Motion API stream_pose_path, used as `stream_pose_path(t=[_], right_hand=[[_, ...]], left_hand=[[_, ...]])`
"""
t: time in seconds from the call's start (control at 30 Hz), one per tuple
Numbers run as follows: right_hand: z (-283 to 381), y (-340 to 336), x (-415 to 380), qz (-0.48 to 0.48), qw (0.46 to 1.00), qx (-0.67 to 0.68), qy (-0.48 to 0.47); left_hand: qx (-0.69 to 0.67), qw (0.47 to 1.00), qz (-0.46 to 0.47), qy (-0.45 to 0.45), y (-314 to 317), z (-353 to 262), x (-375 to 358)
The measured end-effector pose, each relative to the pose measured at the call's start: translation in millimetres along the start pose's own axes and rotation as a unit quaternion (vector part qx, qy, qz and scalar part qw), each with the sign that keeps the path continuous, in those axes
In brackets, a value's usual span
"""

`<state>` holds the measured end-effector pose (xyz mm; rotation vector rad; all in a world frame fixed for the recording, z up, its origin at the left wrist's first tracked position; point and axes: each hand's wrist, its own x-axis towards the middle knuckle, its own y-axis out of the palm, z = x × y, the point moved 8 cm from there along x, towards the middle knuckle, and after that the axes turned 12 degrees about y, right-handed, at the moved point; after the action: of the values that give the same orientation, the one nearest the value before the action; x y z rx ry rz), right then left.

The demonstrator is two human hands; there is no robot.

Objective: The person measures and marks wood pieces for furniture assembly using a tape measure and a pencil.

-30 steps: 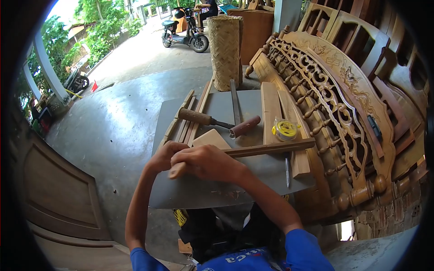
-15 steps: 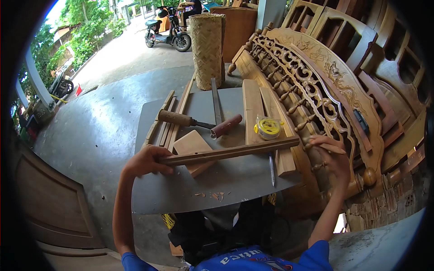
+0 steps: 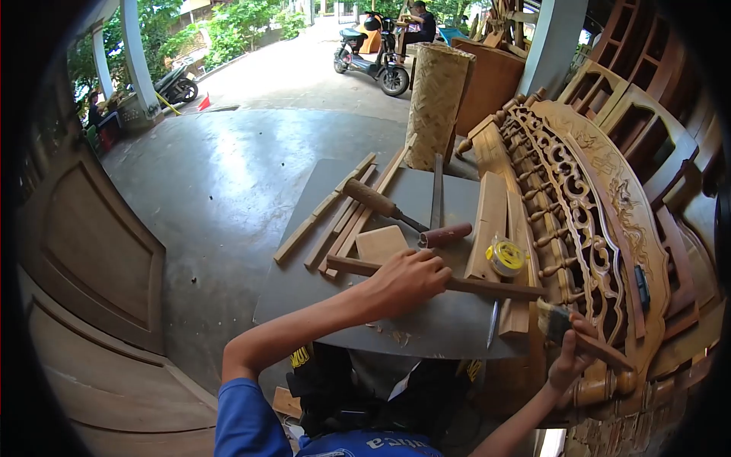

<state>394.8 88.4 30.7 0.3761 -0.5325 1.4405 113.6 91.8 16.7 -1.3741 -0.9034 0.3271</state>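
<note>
Holding wood strip (image 3: 495,288) over grey tabletop (image 3: 457,327), shavings (image 3: 400,337) near edge; glossy floor (image 3: 236,228).

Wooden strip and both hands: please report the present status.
Left hand gripping wooden strip around its middle. Right hand holding brush near strip's end. Tape measure close beyond strip.

The person is wearing a bright blue shirt (image 3: 343,440), its left sleeve (image 3: 245,419) ending just above the elbow. Across the chest white lettering (image 3: 396,442) is showing, only partly readable from where I'm standing. Black trousers (image 3: 331,375) are covering the legs, with yellow letter-like print (image 3: 301,357) standing out on the left leg and a yellow mark (image 3: 473,371) peeking out on the right. The left forearm (image 3: 304,324) is tapering, uncovered, to a bare left hand (image 3: 415,280); the right hand (image 3: 567,365) is showing bare too.
</note>
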Motion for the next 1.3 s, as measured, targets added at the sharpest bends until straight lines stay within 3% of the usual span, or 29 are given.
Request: stream_pose_path(t=[0.03, 0.13, 0.3, 0.4, 0.47, 0.5, 0.67, 0.83, 0.97, 1.03, 1.1, 1.17, 1.23, 1.3], right_hand=[[3, -2, -3, 0.001, 1.0, -0.009, -0.005], [-4, -31, -12, -0.051, 0.998, 0.03, -0.001], [-26, -74, -35, -0.146, 0.982, 0.089, 0.076], [-37, -77, -46, -0.207, 0.965, 0.114, 0.11], [-48, -72, -47, -0.183, 0.968, 0.089, 0.144], [-53, -70, -48, -0.174, 0.969, 0.076, 0.159], [-46, -56, -42, -0.109, 0.985, 0.04, 0.129], [-46, -56, -43, -0.127, 0.98, 0.05, 0.147], [-45, -38, -43, -0.087, 0.982, 0.049, 0.158], [-22, -10, -36, -0.039, 0.982, 0.102, 0.156], [-6, 20, -30, -0.002, 0.984, 0.097, 0.15], [24, 74, -26, 0.065, 0.988, -0.102, 0.099], [34, 129, -37, 0.142, 0.936, -0.313, -0.071], [17, 168, -59, 0.174, 0.903, -0.39, -0.045]], left_hand=[[0.019, 0.998, -0.065, -0.001, -18, -6, -6], [0.081, 0.989, -0.112, -0.051, -68, -1, -34], [0.029, 0.939, -0.211, -0.268, -128, 85, -106], [-0.011, 0.884, -0.236, -0.404, -117, 163, -156], [-0.003, 0.867, -0.256, -0.427, -93, 204, -186], [0.008, 0.858, -0.193, -0.476, -85, 208, -187], [0.026, 0.884, -0.142, -0.445, -35, 233, -191], [-0.019, 0.898, -0.137, -0.417, -29, 227, -175], [-0.061, 0.906, -0.143, -0.394, -29, 221, -170], [-0.081, 0.887, -0.155, -0.428, -36, 203, -165], [-0.008, 0.912, -0.178, -0.369, -54, 168, -156], [-0.025, 0.913, -0.221, -0.341, -68, 125, -152], [-0.053, 0.908, -0.252, -0.331, -71, 88, -160], [0.023, 0.911, -0.254, -0.324, -66, 62, -181]])
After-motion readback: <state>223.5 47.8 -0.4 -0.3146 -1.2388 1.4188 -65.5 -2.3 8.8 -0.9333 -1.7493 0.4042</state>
